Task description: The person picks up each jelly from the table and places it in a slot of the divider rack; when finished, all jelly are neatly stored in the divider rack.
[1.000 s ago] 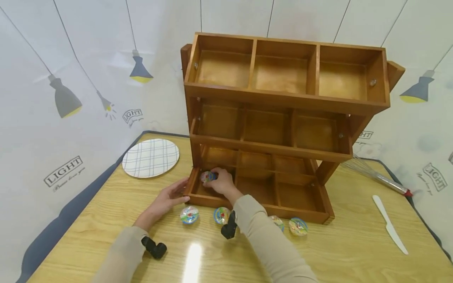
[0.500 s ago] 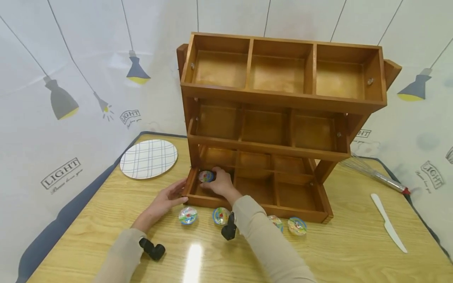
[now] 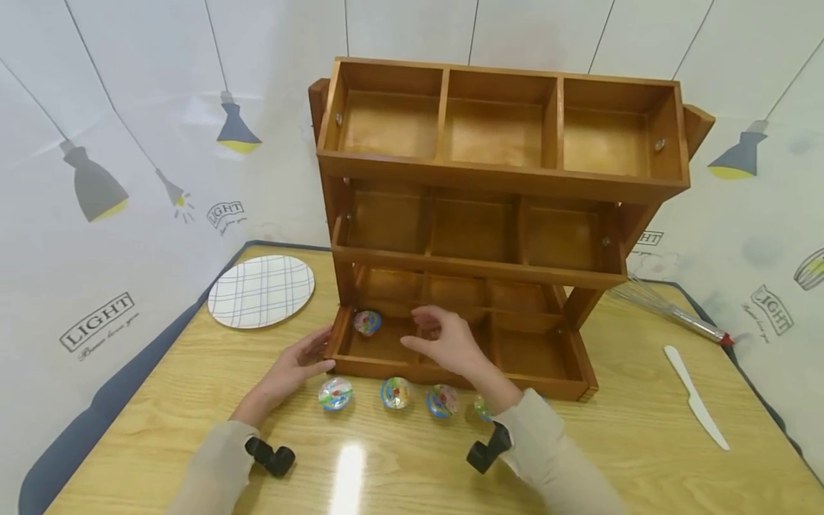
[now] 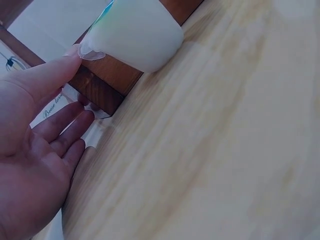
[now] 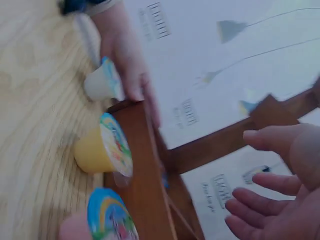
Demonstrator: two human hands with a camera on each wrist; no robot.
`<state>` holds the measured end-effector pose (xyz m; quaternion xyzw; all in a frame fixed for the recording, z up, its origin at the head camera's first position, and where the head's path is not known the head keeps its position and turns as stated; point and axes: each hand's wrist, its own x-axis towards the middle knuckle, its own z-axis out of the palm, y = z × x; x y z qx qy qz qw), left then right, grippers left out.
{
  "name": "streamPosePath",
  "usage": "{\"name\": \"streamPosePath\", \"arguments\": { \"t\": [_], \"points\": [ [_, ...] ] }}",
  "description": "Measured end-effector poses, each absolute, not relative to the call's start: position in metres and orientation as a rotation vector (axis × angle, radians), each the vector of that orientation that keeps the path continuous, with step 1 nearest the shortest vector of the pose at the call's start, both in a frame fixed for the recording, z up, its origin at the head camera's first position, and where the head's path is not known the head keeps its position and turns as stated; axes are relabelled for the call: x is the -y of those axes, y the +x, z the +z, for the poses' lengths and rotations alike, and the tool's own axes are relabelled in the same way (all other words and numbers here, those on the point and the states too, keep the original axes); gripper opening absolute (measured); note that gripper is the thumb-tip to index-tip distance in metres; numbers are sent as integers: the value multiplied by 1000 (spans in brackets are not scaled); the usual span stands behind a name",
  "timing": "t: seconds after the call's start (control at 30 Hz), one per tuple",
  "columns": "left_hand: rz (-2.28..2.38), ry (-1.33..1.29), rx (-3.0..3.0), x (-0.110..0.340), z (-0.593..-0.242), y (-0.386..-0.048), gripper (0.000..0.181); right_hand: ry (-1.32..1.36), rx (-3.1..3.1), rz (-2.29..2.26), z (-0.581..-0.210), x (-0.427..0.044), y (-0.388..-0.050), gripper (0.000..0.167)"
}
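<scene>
A jelly cup with a printed lid (image 3: 368,322) sits in the bottom-left compartment of a brown wooden shelf (image 3: 463,366). My right hand (image 3: 450,345) hovers over the bottom tier to the right of that cup, fingers spread and holding nothing. My left hand (image 3: 290,372) rests at the shelf's lower left corner, its fingers mostly straight. On the table before the shelf stand a white jelly cup (image 4: 135,37), a yellow jelly cup (image 5: 92,150) and a pink one (image 5: 112,215). Further right, more cups are partly hidden by my right arm.
A checked plate (image 3: 261,291) lies to the left of the shelf. To its right are a whisk (image 3: 682,318) and a white knife (image 3: 695,397). The shelf's middle tier (image 3: 476,261) and top tier (image 3: 502,168) overhang the bottom one.
My right hand has let go of the jelly cup in the bottom-left compartment and moved right, its fingers opening. The left hand keeps its place at the corner. The head view has shifted slightly.
</scene>
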<state>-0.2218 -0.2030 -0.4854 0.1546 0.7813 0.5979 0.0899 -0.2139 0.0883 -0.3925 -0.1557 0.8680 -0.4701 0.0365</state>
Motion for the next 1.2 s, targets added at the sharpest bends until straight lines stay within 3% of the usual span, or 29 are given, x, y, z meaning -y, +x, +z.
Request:
{"name": "streamPosePath", "arguments": {
  "t": [0.2, 0.6, 0.87, 1.2],
  "points": [
    [1774, 454, -2321, 205, -484, -220, 67, -611, -2547, -1682, -394, -150, -184, 40],
    [1758, 439, -2320, 204, -486, -225, 69, -706, -2715, -1667, -433, -246, -145, 36],
    [1736, 495, -2332, 206, -486, -224, 67, -268, -2660, -1722, -468, -260, -130, 46],
    [1757, 461, -2301, 207, -487, -223, 68, -234, -2674, -1707, -482, -254, -129, 51]
  ]
}}
